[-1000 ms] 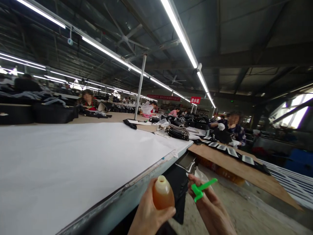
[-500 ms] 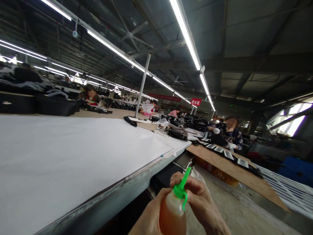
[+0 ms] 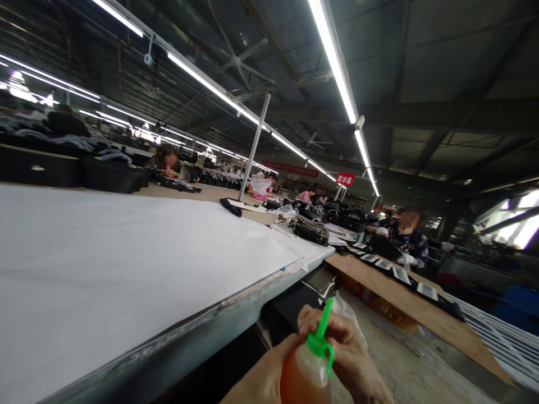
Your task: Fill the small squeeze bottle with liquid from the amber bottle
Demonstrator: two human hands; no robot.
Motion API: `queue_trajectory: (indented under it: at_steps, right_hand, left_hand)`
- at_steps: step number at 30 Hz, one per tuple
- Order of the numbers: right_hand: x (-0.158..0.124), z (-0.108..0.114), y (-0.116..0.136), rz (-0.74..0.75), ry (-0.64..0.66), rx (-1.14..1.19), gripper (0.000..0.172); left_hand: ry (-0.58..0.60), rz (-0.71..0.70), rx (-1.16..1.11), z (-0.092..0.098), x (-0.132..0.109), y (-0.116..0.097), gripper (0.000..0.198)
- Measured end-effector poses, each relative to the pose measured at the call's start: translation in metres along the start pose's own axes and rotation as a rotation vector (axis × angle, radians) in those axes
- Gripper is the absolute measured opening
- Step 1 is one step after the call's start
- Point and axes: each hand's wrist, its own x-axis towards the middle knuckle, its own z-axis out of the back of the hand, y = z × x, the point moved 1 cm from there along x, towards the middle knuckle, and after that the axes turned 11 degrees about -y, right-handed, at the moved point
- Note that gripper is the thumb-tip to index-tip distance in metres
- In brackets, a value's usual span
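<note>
At about 6 o'clock in the head view, the left hand (image 3: 263, 381) wraps its grip around an amber bottle (image 3: 304, 376) of orange-brown liquid, fingers clamped on the bottle's body. The right hand (image 3: 345, 350) sits just beside it at 5 o'clock, its fingertips (image 3: 314, 320) pinched together on the green nozzle cap (image 3: 320, 338), which stands on the bottle's neck and tilts toward 1 o'clock. Both hands hang just off the near edge of the surface (image 3: 126, 269), which is covered with white sheet and runs off toward 10 o'clock. Beyond it, at 2 o'clock, a brown board (image 3: 379, 280) carries a row of dark flat pieces (image 3: 400, 275), and a seated person (image 3: 406, 238) works beside it. A stack of black straps (image 3: 311, 230) lies at 1 o'clock on the surface's far end.
</note>
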Motion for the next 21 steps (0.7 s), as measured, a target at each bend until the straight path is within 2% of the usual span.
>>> queue_trajectory:
  at_steps: [3,7,11,14,16,19,21]
  right_hand:
    - [0.0,-0.002,-0.002,0.014,0.033,0.033,0.035]
    - [0.0,-0.001,-0.004,0.007,0.122,0.059,0.028]
    - [0.001,0.0,-0.004,-0.042,0.208,0.052,0.034]
    - [0.002,-0.003,-0.008,-0.06,0.22,0.086,0.038]
    - [0.0,-0.006,-0.01,-0.065,0.181,0.103,0.045]
    - [-0.006,-0.011,-0.011,-0.115,0.129,0.157,0.066]
    - [-0.01,-0.013,-0.011,-0.183,0.125,0.206,0.079]
  left_hand:
    - [0.052,0.032,-0.024,-0.001,-0.006,-0.01,0.037]
    - [0.126,0.085,-0.066,-0.003,-0.003,-0.01,0.035]
    - [0.168,0.126,-0.126,-0.004,0.0,-0.004,0.034]
    - [0.168,0.136,-0.19,-0.002,0.002,0.0,0.034]
    - [0.151,0.13,-0.24,0.0,0.003,0.0,0.034]
    - [0.121,0.094,-0.338,0.0,0.004,-0.003,0.035]
    - [0.113,0.063,-0.422,-0.001,0.006,-0.004,0.044]
